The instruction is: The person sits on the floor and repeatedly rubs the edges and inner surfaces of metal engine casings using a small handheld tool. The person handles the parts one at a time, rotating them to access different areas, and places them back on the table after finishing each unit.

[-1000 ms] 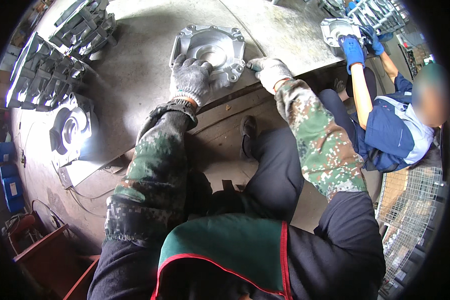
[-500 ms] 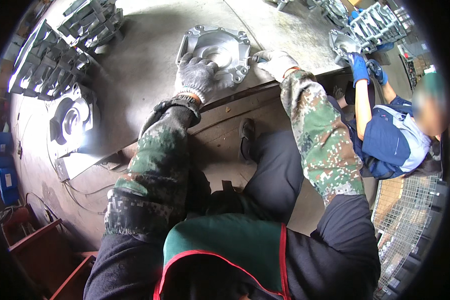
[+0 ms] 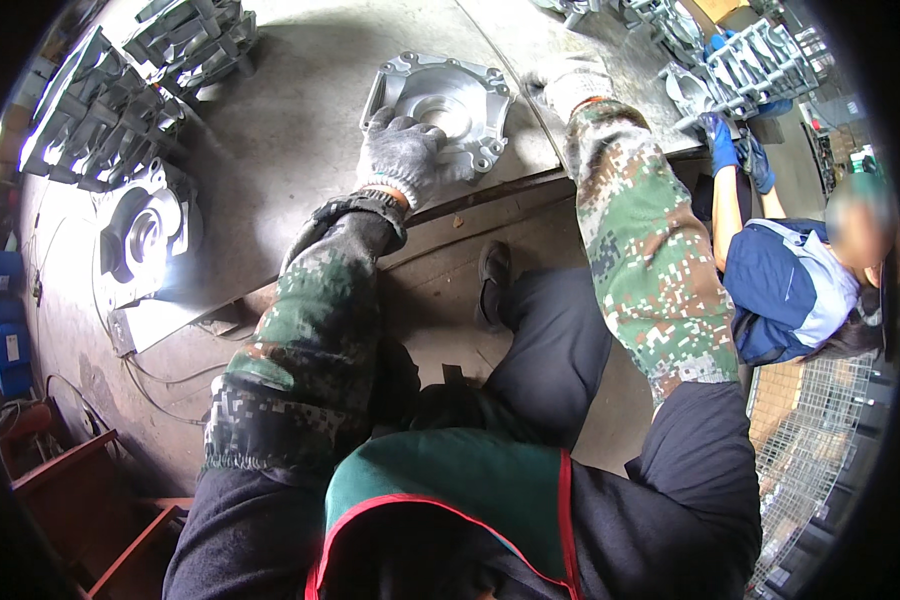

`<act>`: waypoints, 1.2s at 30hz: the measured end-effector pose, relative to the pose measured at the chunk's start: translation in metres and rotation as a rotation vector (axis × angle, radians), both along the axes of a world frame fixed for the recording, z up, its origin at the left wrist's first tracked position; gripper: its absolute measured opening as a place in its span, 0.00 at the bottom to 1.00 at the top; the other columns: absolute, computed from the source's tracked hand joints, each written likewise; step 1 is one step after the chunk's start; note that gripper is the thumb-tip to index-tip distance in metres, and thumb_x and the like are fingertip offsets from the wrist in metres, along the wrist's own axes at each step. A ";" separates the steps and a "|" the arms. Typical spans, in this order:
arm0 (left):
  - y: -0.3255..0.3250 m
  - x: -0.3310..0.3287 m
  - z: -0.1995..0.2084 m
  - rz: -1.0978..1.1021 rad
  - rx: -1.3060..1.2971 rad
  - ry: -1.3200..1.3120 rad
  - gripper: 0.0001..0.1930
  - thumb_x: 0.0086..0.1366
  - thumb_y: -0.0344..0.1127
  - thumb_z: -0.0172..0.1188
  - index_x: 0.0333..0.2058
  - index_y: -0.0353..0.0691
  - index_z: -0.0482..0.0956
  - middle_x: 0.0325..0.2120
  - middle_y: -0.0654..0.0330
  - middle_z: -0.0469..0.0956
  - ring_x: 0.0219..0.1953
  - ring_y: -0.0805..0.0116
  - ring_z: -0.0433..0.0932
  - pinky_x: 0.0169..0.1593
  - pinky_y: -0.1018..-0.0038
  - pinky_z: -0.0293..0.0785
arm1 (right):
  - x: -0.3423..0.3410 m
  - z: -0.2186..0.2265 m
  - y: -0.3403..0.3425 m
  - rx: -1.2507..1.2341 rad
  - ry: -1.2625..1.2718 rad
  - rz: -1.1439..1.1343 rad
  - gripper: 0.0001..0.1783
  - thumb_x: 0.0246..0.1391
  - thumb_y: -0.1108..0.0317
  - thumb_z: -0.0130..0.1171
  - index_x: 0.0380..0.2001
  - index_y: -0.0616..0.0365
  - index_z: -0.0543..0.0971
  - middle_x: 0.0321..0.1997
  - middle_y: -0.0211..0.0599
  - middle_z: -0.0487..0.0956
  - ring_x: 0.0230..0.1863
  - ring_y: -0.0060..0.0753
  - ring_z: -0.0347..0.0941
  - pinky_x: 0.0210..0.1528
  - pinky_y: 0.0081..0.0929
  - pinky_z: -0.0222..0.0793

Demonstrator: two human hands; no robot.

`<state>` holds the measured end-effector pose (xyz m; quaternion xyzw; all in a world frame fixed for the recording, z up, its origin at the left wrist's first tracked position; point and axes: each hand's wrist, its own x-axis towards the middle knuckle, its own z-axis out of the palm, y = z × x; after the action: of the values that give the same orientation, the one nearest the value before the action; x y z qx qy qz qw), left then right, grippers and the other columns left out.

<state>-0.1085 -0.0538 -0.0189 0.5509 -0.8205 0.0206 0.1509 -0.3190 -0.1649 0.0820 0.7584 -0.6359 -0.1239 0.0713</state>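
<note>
A silver metal casting point(image 3: 483, 85) with a round recessed centre and bolt holes round its rim lies flat on the metal table in front of me. My left hand point(image 3: 400, 158), in a grey knit glove, grips its near left side, fingers curled over the rim. Just past the casting's right edge, my right hand point(image 3: 576, 85) in a pale glove is low over the tabletop, apart from the casting. Its fingers look closed, but glare washes them out, and whatever they hold is not clear.
Stacked castings point(image 3: 100, 115) stand at the far left, above a brightly lit single casting point(image 3: 145, 235). On the right, a co-worker's blue-gloved hand point(image 3: 720, 145) is near more castings point(image 3: 760, 65). A wire-mesh crate point(image 3: 805, 430) stands lower right, blue bins point(image 3: 10, 330) far left.
My right hand has moved away from the casting's right edge, farther across the table. The casting has shifted slightly right with my left hand on it. The co-worker's hands have dropped slightly.
</note>
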 end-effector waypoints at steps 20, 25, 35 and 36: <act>0.011 0.004 0.019 0.112 0.180 0.033 0.24 0.56 0.63 0.61 0.40 0.50 0.83 0.38 0.60 0.82 0.50 0.60 0.77 0.64 0.59 0.56 | 0.015 -0.045 0.051 -0.117 -0.192 -0.035 0.14 0.58 0.60 0.52 0.44 0.46 0.83 0.44 0.41 0.83 0.45 0.48 0.80 0.46 0.43 0.76; 0.019 -0.013 0.038 0.293 0.379 0.121 0.27 0.58 0.65 0.58 0.37 0.45 0.86 0.35 0.52 0.82 0.47 0.55 0.78 0.62 0.57 0.61 | 0.012 0.004 0.070 -0.203 -0.546 -0.256 0.21 0.58 0.50 0.52 0.49 0.45 0.80 0.47 0.43 0.81 0.48 0.51 0.78 0.49 0.44 0.75; 0.016 0.019 0.043 0.623 -0.211 1.007 0.34 0.51 0.41 0.73 0.55 0.39 0.70 0.48 0.46 0.77 0.49 0.52 0.78 0.57 0.66 0.73 | 0.053 -0.034 0.065 -0.103 -0.378 -0.115 0.25 0.56 0.43 0.53 0.48 0.47 0.81 0.48 0.45 0.81 0.49 0.50 0.78 0.51 0.44 0.73; 0.009 0.033 0.036 0.677 -0.300 0.818 0.35 0.52 0.43 0.72 0.57 0.39 0.69 0.49 0.47 0.77 0.50 0.51 0.78 0.58 0.65 0.72 | 0.052 -0.042 0.060 -0.105 -0.325 -0.095 0.23 0.56 0.45 0.55 0.47 0.48 0.81 0.48 0.44 0.81 0.48 0.49 0.78 0.50 0.44 0.73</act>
<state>-0.0758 -0.0443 0.0175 0.7195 -0.4603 -0.0310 0.5191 -0.2673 -0.1053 0.0395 0.7328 -0.6798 0.0303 0.0012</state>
